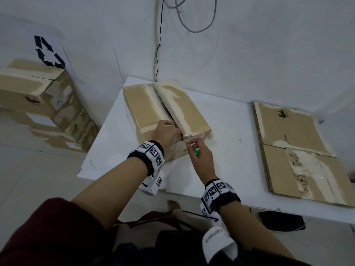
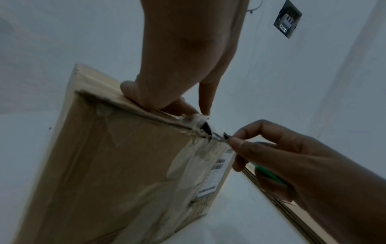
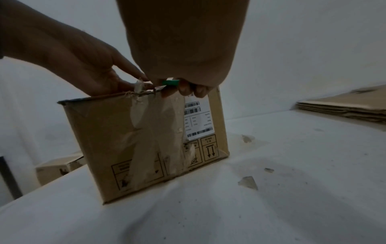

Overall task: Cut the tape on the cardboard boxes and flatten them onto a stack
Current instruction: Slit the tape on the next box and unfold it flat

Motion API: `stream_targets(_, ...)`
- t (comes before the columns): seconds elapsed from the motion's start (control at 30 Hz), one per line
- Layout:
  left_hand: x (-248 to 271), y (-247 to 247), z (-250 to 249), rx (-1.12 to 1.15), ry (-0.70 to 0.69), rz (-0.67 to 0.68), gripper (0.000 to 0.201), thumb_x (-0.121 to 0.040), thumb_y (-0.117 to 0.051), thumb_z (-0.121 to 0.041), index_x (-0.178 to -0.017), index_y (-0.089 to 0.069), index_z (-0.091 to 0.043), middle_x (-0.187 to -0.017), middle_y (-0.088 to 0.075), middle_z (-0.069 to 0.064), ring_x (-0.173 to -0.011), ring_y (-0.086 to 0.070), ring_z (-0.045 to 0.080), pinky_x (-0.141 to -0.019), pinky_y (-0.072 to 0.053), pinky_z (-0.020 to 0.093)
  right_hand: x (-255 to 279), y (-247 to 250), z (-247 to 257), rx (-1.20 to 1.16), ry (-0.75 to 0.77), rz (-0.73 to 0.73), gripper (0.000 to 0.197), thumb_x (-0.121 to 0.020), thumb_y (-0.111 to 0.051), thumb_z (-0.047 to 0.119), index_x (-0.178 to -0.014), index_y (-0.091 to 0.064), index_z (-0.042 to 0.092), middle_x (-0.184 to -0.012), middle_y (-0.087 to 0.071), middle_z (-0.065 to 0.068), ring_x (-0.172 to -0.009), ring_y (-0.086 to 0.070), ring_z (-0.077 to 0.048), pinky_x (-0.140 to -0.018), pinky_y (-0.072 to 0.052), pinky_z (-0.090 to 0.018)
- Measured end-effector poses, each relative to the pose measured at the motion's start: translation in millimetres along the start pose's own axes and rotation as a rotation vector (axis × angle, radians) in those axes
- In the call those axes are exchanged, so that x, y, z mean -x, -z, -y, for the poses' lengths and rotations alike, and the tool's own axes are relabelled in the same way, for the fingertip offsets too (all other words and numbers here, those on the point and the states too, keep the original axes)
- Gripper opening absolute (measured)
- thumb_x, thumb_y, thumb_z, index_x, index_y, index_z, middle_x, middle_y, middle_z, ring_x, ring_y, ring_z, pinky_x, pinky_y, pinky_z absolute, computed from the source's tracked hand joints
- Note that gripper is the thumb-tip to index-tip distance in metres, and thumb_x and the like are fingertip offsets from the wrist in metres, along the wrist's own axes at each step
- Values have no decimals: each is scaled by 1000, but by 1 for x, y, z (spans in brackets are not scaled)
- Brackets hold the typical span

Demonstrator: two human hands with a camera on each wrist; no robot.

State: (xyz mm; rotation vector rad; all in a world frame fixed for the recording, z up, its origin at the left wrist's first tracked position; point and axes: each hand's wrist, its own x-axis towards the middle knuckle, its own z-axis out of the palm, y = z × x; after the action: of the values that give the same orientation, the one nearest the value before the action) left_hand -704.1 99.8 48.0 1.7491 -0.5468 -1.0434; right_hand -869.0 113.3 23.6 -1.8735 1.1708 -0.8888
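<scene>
Top seam already slit on the box [image 1: 165, 112] at mid-desk [image 1: 226, 150], left hand [image 1: 166, 131] curled over its near edge while the right hand [image 1: 199, 156] pinches the green cutter [image 1: 196, 152] at the end tape, flattened stack [image 1: 299, 150] waiting right, more boxes [image 1: 38, 104] on the floor; only the wrist views show the labelled, still-taped end face [image 3: 150, 140].

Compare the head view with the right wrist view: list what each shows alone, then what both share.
Head only: the stacked unopened boxes on the floor, the recycling sign, the open top seam. Right wrist only: the barcode label and handling symbols on the box's near side. Both: cardboard box, left hand, right hand holding the green cutter, flattened stack.
</scene>
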Motion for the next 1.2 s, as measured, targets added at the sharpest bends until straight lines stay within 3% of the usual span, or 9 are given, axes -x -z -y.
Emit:
stream_targets(0.17, 2, -5, -2, -29, -12, -77, 35, -70, -81, -25, -88, -52, -29, -86, -66, -6, -89, -64, 14, -75, -51, 25, -4, -4, 2, 58, -8, 8, 5, -98, -57, 29, -94, -59, 26, -90, -64, 12, -88, -60, -4, -74, -53, -33)
stream_targets(0.27, 1, -5, 1, 2, -30, -66, 33, -72, -80, -17, -88, -52, -26, -81, -66, -7, -86, -65, 15, -74, -52, 25, -5, -8, 2, 122, 10, 0, 5, -98, -56, 28, -93, -57, 25, -93, -64, 14, -92, -60, -4, -75, -53, -33)
stream_targets(0.4, 1, -5, 1, -4, -32, -60, 33, -71, -81, -20, -86, -53, -26, -82, -64, -7, -85, -63, 13, -76, -53, 26, 2, -14, 1, 165, 15, -54, 11, -99, -54, 25, -89, -54, 20, -92, -63, 8, -88, -59, -9, -73, -52, -36)
stream_targets(0.53, 0, -6, -1, -12, -11, -84, 31, -70, -79, -20, -93, -57, -23, -80, -60, -9, -79, -59, 11, -68, -49, 23, -1, -22, 4, 190, 20, -74, 11, -100, -51, 24, -90, -50, 20, -92, -60, 4, -85, -56, -15, -71, -51, -39)
stream_targets(0.7, -6, -8, 3, 12, 8, -81, 29, -64, -78, -21, -78, -54, -28, -83, -64, -6, -81, -61, 15, -76, -54, 28, -1, -26, 4, 217, 14, -97, 10, -100, -51, 24, -90, -49, 21, -92, -59, 3, -84, -55, -15, -70, -50, -39)
stream_targets(0.77, -7, -8, 4, 29, 2, -53, 30, -63, -79, -20, -72, -51, -27, -72, -60, -6, -68, -57, 14, -66, -52, 28, 1, -26, 4, 229, 19, -100, 12, -100, -50, 23, -89, -48, 22, -90, -58, 3, -83, -54, -15, -68, -49, -38)
stream_targets(0.87, -8, -8, 5, 24, -22, 9, 35, -56, -78, -24, -62, -44, -26, -55, -46, -8, -53, -43, 12, -54, -37, 22, -4, -28, 5, 271, 35, -96, 9, -100, -50, 23, -92, -51, 19, -91, -57, 2, -81, -52, -16, -65, -48, -38)
stream_targets(1.1, -13, -5, 7, -56, -28, 38, 34, -48, -75, -38, -60, -46, -25, -56, -46, -9, -63, -46, 19, -63, -40, 27, -3, -32, 3, 301, 41, -119, 10, -101, -48, 22, -97, -53, 14, -93, -56, 1, -83, -51, -17, -64, -46, -37)
stream_targets(1.2, -12, -3, 7, -74, -42, 43, 33, -56, -78, -35, -64, -47, -24, -57, -47, -8, -61, -47, 16, -60, -39, 25, -5, -33, 5, 313, 46, -117, 10, -100, -48, 21, -98, -54, 14, -93, -55, 0, -82, -51, -18, -63, -46, -37)
